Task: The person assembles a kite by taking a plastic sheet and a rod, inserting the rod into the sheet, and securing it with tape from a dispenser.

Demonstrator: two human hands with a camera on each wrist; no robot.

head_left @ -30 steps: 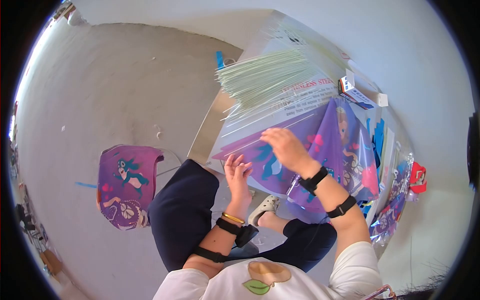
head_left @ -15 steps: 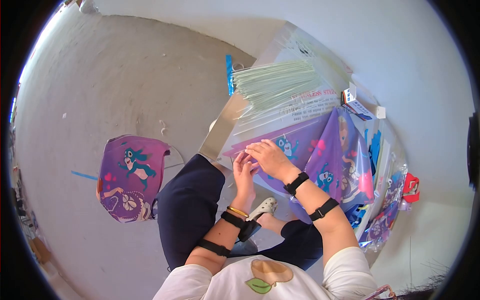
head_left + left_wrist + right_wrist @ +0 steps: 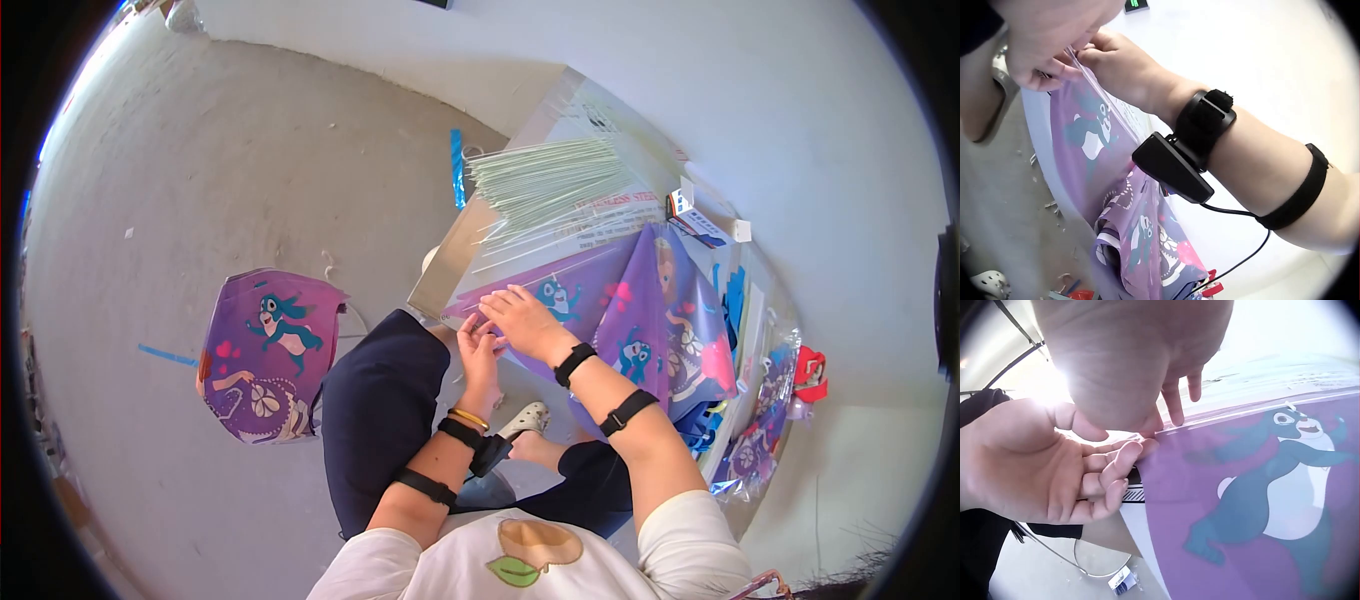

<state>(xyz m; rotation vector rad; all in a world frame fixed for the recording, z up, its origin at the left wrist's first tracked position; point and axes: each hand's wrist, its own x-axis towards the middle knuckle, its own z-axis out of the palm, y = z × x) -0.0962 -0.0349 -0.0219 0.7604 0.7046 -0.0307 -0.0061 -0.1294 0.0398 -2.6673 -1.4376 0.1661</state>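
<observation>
A purple printed sheet (image 3: 603, 268) lies with its pointed corner toward the left hand (image 3: 481, 355). That hand, palm up with bent fingers, pinches the corner, as the right wrist view also shows of the left hand (image 3: 1029, 465). From above, the right hand (image 3: 530, 326) pinches the sheet's edge close beside it; its fingers point down in the right wrist view. A thin pale rod (image 3: 1099, 89) runs along this edge up to the fingertips. The left hand (image 3: 1060, 28) partly covers the corner in the left wrist view.
Behind the sheet lies a fanned bundle of pale thin rods (image 3: 550, 178) on a printed board. A small open box (image 3: 700, 222) and a red item (image 3: 810, 374) are to the right. Another purple printed piece (image 3: 272, 350) stands at the left, beyond the knee.
The right hand has come down and left along the sheet's edge to meet the left hand at the corner. The left fingers have closed on it. The head view has shifted slightly.
</observation>
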